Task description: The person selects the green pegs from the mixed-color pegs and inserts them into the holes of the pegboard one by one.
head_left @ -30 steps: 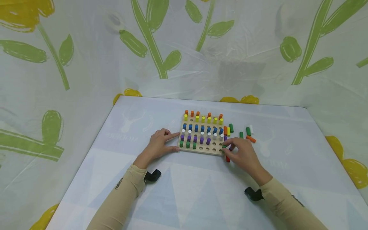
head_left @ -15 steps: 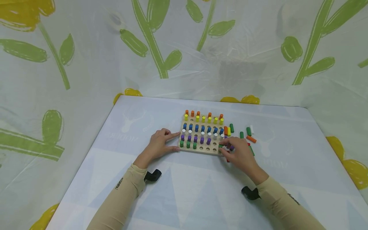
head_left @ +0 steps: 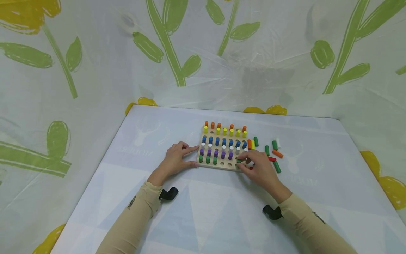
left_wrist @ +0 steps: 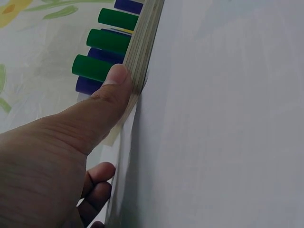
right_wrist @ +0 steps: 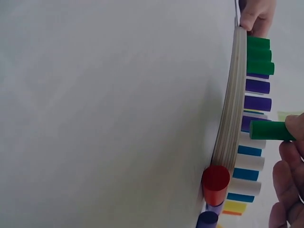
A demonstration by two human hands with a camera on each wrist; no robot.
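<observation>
A wooden peg board stands on the table with rows of orange, yellow, blue, white, purple and green pegs. My left hand touches its left edge with an extended index finger and thumb; in the left wrist view the thumb lies against the corner beside the green pegs. Between right thumb and fingertips, my right hand pinches a green peg. That peg is upright above the front row, right of the seated green pegs, its lower end apart from the board in the right wrist view.
Loose pegs lie right of the board: green, orange, white, red and yellow among them. A red peg and dark purple one lie by the board's edge. A patterned wall rises behind.
My right hand has moved left with the green peg, from the board's right edge to over the front row. Loose red and green pegs behind it have come into sight. The left hand stays put.
</observation>
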